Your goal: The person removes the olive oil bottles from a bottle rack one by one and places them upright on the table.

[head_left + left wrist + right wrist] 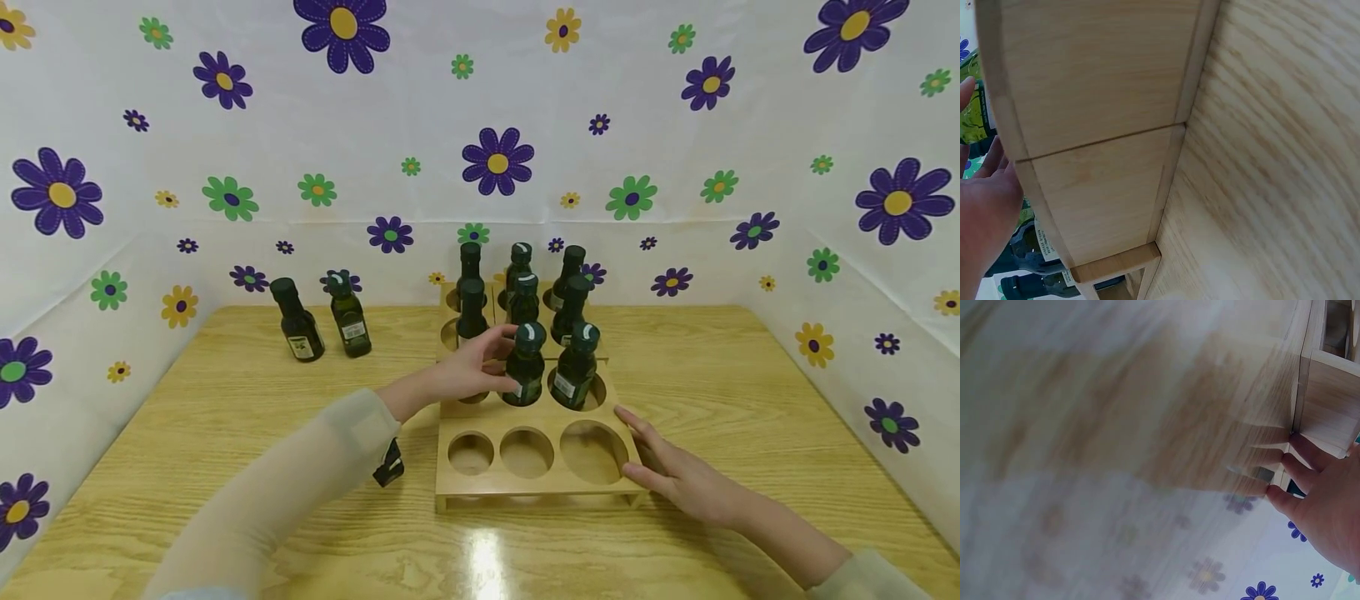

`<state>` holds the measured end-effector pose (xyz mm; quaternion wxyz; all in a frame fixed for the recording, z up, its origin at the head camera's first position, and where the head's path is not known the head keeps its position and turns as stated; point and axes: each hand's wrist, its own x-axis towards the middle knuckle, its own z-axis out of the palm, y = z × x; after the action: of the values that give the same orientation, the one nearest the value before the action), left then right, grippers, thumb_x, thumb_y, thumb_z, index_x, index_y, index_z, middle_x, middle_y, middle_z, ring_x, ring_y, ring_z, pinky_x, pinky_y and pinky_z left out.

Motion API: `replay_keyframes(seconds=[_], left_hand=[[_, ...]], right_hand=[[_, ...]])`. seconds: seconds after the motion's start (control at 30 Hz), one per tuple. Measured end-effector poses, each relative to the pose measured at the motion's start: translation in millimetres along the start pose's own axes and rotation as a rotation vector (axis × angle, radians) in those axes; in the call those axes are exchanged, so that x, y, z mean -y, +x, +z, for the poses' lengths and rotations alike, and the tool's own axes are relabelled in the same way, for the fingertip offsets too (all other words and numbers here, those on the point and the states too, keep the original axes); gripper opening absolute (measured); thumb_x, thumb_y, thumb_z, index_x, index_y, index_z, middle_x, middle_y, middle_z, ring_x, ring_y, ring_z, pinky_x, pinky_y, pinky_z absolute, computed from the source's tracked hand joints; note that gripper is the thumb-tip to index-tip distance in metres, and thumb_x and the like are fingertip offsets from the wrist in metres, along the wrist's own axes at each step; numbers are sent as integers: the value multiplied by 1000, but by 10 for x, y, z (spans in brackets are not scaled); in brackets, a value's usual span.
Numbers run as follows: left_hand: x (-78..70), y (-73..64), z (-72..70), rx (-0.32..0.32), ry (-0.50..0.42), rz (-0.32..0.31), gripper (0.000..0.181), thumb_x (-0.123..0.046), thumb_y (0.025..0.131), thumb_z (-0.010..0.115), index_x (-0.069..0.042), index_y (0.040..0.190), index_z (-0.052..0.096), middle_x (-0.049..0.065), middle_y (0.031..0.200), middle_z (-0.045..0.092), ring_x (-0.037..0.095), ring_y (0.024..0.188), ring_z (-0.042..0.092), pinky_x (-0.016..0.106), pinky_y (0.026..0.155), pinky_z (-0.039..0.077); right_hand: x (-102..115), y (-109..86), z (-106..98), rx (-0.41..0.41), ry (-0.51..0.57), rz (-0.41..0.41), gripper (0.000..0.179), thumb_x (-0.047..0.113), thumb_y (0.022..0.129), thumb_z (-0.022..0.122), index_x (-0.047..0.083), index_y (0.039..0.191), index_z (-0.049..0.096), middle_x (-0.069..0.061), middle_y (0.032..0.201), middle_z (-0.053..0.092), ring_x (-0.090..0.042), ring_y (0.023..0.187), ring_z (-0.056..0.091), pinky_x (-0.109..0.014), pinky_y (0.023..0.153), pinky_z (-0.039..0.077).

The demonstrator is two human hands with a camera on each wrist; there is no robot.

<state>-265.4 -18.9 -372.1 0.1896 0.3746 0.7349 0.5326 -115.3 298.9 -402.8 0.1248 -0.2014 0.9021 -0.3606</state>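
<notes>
A stepped wooden rack (491, 479) with round holes carries several small dark green glass bottles. My left hand (468, 367) reaches in from the left, with thumb and fingers around a bottle (529, 354) in the middle hole of the second row from the front. In the left wrist view, that hand (988, 219) is at the left edge beside green glass. To the right of the held bottle, another bottle (576, 367) leans in its hole. My right hand (686, 475) rests against the rack's right side, thumb near the front corner and fingers extended.
Two more bottles, one with a long cap (297, 325) and one with a pale label (350, 321), stand on the wooden table (225, 400) at the back left. A dark object (388, 465), partly hidden by my left sleeve, is left of the rack. Flowered cloth (420, 108) rises behind.
</notes>
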Motion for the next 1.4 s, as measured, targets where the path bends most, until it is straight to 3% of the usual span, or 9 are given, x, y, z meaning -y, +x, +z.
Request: replay_keyframes(seconds=[0.33,0.9,1.17,1.4], left_hand=[[44,36,12,-12,24,-19,69,-2,89,70,-2,146,31,20,145,43,29,136,38,39,106,39],[72,56,32,25,33,10,60,1,90,67,1,141,35,23,135,50,31,126,49,38,104,41],[47,36,53,-17,93,-28,59,-7,90,70,-4,138,37,19,131,50,29,123,49,38,103,42],[54,39,55,-16,120,14,54,-7,90,71,-5,133,39,16,124,53,27,117,53,37,101,44]], right_hand=[[10,-7,-8,5,13,-15,67,27,105,46,16,157,5,-28,156,15,-50,134,29,-61,101,33],[-1,0,5,-2,5,1,67,30,105,45,17,157,5,-27,156,15,-49,135,29,-61,102,31],[-10,1,9,4,15,0,67,29,105,45,17,157,4,-26,156,15,-48,135,27,-62,102,31],[-16,8,10,-3,3,2,67,31,105,44,17,157,4,-24,157,14,-48,136,27,-62,102,31]])
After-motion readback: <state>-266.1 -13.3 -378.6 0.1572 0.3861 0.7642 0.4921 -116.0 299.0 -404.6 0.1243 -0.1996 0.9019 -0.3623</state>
